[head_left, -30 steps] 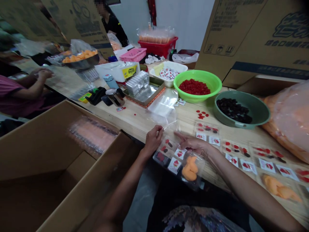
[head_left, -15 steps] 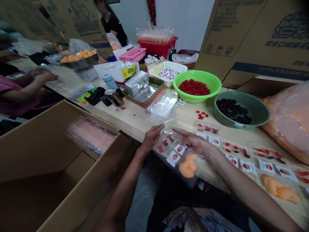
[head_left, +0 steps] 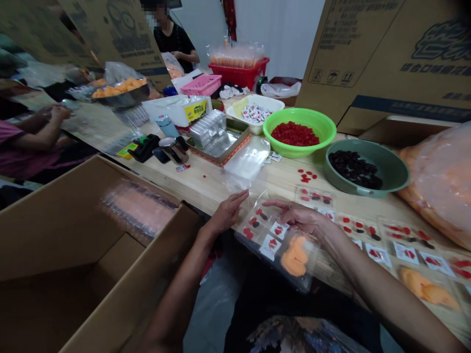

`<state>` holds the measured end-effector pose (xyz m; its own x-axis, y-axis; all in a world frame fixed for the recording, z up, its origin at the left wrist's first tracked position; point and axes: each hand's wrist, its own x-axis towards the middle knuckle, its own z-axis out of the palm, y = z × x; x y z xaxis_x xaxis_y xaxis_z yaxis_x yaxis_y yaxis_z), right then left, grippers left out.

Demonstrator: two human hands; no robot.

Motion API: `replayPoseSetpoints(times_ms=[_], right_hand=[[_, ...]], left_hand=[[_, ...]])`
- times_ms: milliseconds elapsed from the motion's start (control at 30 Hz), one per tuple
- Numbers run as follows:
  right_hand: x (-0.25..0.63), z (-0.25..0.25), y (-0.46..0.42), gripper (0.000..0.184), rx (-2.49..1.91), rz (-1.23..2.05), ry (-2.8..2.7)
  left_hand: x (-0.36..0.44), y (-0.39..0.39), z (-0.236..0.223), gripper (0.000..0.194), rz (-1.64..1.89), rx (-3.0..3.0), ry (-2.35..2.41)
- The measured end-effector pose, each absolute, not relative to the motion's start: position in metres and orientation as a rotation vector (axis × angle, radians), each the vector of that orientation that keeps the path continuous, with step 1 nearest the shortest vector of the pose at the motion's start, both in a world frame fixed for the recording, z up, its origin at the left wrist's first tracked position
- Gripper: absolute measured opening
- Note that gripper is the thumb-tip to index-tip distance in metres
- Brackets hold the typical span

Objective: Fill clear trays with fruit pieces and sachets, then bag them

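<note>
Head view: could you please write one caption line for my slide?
Left hand and right hand at a clear tray with sachets and an orange piece, a bright green bowl beyond.

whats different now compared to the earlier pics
The left hand has straightened its curled fingers and drawn slightly left; whether it released anything is unclear. The right hand stays over the clear plastic compartment tray. The round lime-green plastic bowl and round dark-green plastic bowl stayed put.
</note>
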<state>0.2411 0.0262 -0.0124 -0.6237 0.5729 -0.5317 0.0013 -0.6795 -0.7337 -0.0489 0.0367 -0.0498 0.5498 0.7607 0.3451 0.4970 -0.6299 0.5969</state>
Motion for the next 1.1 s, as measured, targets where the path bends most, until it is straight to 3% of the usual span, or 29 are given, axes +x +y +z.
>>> replayPoseSetpoints(times_ms=[133, 367, 667, 933, 1100], right_hand=[[0.239, -0.014, 0.023, 0.067, -1.169, 2.326, -0.978], [0.244, -0.004, 0.027, 0.096, -1.246, 2.236, -0.904], [0.247, 0.014, 0.01, 0.103, -1.218, 2.263, -1.019], [0.252, 0.003, 0.015, 0.102, -1.314, 2.231, -0.986], [0.255, 0.004, 0.02, 0.101, -1.314, 2.181, -0.829]], left_hand=[[-0.045, 0.034, -0.04, 0.076, 0.774, 2.477, 0.992], [-0.049, 0.027, -0.029, 0.079, 0.693, 2.596, 0.905], [-0.044, 0.025, -0.036, 0.064, 0.488, 2.666, 1.09], [-0.033, 0.024, -0.04, 0.059, 0.769, 2.5, 0.956], [-0.035, 0.023, -0.037, 0.075, 0.833, 2.478, 0.825]])
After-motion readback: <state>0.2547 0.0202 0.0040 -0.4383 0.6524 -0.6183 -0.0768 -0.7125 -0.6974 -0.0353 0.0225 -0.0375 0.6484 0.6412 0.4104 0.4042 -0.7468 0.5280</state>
